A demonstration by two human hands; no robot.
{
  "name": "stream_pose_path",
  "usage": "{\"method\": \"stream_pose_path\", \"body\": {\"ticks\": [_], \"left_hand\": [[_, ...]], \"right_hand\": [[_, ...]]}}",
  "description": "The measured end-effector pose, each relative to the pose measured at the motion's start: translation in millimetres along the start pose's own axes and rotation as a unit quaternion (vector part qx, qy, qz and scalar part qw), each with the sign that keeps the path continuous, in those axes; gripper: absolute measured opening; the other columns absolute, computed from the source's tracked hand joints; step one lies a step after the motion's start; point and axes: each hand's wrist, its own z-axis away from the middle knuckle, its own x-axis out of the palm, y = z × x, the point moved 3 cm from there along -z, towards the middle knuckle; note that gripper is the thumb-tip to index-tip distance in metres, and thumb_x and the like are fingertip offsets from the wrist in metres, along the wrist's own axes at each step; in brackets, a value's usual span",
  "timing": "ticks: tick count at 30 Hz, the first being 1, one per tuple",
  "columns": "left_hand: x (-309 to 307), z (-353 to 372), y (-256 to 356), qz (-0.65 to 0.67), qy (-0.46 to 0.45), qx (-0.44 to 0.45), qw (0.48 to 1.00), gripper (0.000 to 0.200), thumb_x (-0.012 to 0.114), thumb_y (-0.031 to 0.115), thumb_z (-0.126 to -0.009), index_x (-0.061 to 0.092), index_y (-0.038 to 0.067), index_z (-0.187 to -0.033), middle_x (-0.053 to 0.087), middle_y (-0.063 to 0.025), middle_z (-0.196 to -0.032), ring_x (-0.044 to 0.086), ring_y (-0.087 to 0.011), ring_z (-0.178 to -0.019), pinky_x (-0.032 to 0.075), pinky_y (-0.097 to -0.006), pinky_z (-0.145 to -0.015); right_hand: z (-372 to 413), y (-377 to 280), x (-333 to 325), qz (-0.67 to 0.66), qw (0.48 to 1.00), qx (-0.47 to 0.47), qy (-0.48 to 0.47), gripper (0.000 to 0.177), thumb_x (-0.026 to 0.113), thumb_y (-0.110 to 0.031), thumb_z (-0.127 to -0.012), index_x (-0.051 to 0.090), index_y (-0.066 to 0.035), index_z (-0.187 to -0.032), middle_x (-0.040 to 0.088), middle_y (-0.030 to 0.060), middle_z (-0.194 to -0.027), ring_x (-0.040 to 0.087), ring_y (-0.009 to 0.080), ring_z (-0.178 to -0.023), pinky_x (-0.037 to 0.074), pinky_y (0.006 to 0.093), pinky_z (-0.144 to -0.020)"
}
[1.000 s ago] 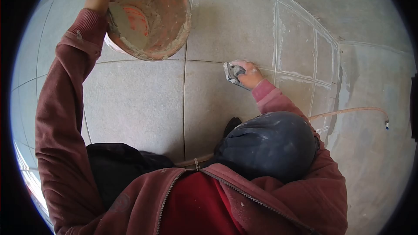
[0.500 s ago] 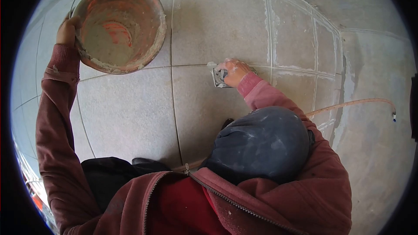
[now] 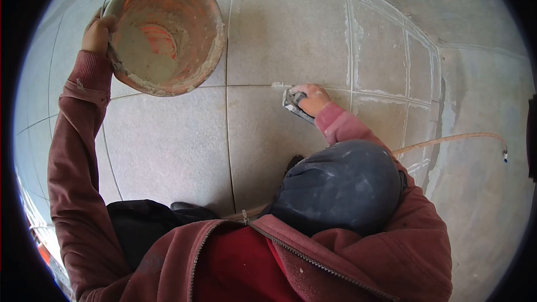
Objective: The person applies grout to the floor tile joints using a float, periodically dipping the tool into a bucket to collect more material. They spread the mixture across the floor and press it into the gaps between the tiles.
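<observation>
While the left hand [image 3: 98, 34] grips a bucket [image 3: 196, 19] by its rim, the right hand [image 3: 311, 98] clasps a trowel [image 3: 290, 102]. Its blade lies underneath.

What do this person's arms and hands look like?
The left maroon fabric sleeve has a ribbed cuff and a pale smear; the right maroon fabric sleeve looks pinker toward its end. The left hand and right hand are bare, without gloves.

Bucket [image 3: 197, 36] fwd L, L hand [image 3: 99, 32] at its L side — trowel [image 3: 291, 102] in R hand [image 3: 311, 99], hose [image 3: 456, 137] far R
</observation>
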Motion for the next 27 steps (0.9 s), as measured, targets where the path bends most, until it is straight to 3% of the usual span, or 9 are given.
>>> {"method": "stream_pose_path", "body": {"ticks": [1,3,8,13,16,18,21,23,27], "left_hand": [[-4.2,-1.5,0.1,-0.022,0.002,0.014,1.000,0.035,0.046,0.004,-0.067,0.056,0.000,-0.100,0.049,-0.0015,-0.076,0.043,-0.0117,-0.068,0.037,-0.0218,-0.063],[-8.2,3.3,-1.7,-0.022,0.011,-0.007,1.000,0.036,0.045,0.002,-0.067,0.055,0.000,-0.101,0.050,-0.0026,-0.080,0.044,-0.0127,-0.069,0.039,-0.0230,-0.065],[-2.7,8.8,3.0,0.006,-0.011,-0.015,1.000,0.038,0.044,0.001,-0.066,0.055,0.000,-0.103,0.051,-0.0037,-0.082,0.047,-0.0144,-0.071,0.041,-0.0246,-0.067],[1.2,13.0,5.0,0.014,-0.016,-0.020,1.000,0.041,0.044,0.001,-0.066,0.054,0.000,-0.106,0.053,-0.0042,-0.084,0.049,-0.0149,-0.073,0.042,-0.0246,-0.068],[-6.3,9.7,-0.8,0.005,-0.029,-0.011,1.000,0.043,0.043,0.000,-0.066,0.053,0.000,-0.109,0.055,-0.0051,-0.087,0.051,-0.0158,-0.076,0.043,-0.0247,-0.070],[-6.5,19.1,0.5,0.026,-0.012,-0.005,1.000,0.045,0.043,0.000,-0.067,0.051,0.000,-0.112,0.055,-0.0052,-0.087,0.052,-0.0156,-0.075,0.043,-0.0234,-0.070],[-1.5,34.3,11.1,0.025,0.027,-0.012,0.999,0.044,0.043,0.000,-0.067,0.051,0.000,-0.110,0.054,-0.0042,-0.084,0.049,-0.0136,-0.070,0.041,-0.0212,-0.065],[-8.3,30.0,4.9,0.032,0.025,-0.030,0.999,0.043,0.043,0.000,-0.067,0.052,-0.001,-0.109,0.054,-0.0045,-0.085,0.049,-0.0140,-0.070,0.042,-0.0218,-0.065],[-29.1,4.2,-17.0,0.000,-0.001,-0.015,1.000,0.043,0.043,-0.001,-0.066,0.051,-0.001,-0.108,0.055,-0.0064,-0.087,0.052,-0.0162,-0.073,0.044,-0.0240,-0.067]], "right_hand": [[0.6,0.1,-1.2,-0.001,1.000,-0.006,0.000,0.036,0.054,-0.012,-0.067,0.062,-0.012,-0.103,0.060,0.0170,-0.101,0.053,0.0327,-0.100,0.041,0.0358,-0.088],[11.1,11.1,-2.2,-0.092,0.982,0.137,0.088,0.035,0.052,-0.013,-0.066,0.062,-0.006,-0.099,0.061,0.0204,-0.098,0.055,0.0342,-0.096,0.042,0.0371,-0.085],[2.0,-15.3,22.0,-0.131,0.977,0.122,0.119,0.037,0.053,-0.015,-0.066,0.061,0.001,-0.098,0.060,0.0258,-0.096,0.056,0.0361,-0.095,0.043,0.0372,-0.085],[-10.1,-69.4,46.6,-0.148,0.984,0.068,0.066,0.038,0.052,-0.015,-0.067,0.061,-0.001,-0.102,0.059,0.0250,-0.100,0.056,0.0358,-0.097,0.042,0.0366,-0.087],[1.3,-77.7,61.2,-0.229,0.972,-0.005,-0.049,0.036,0.050,-0.013,-0.069,0.062,-0.005,-0.101,0.059,0.0228,-0.102,0.055,0.0359,-0.098,0.042,0.0357,-0.088],[18.8,-55.7,42.9,-0.201,0.978,0.003,-0.051,0.036,0.049,-0.011,-0.069,0.062,-0.009,-0.102,0.059,0.0188,-0.106,0.053,0.0349,-0.100,0.042,0.0357,-0.088],[20.6,-11.3,15.5,-0.067,0.996,-0.023,0.061,0.034,0.051,-0.012,-0.068,0.063,-0.012,-0.101,0.057,0.0158,-0.105,0.053,0.0328,-0.099,0.042,0.0364,-0.088],[18.9,-13.9,-7.8,0.111,0.986,-0.042,0.121,0.037,0.055,-0.013,-0.067,0.062,-0.014,-0.103,0.055,0.0131,-0.107,0.051,0.0298,-0.102,0.040,0.0379,-0.090],[11.1,-20.8,-7.3,0.193,0.981,-0.023,0.013,0.038,0.056,-0.012,-0.068,0.061,-0.015,-0.105,0.055,0.0116,-0.108,0.048,0.0287,-0.107,0.039,0.0386,-0.092]]}}
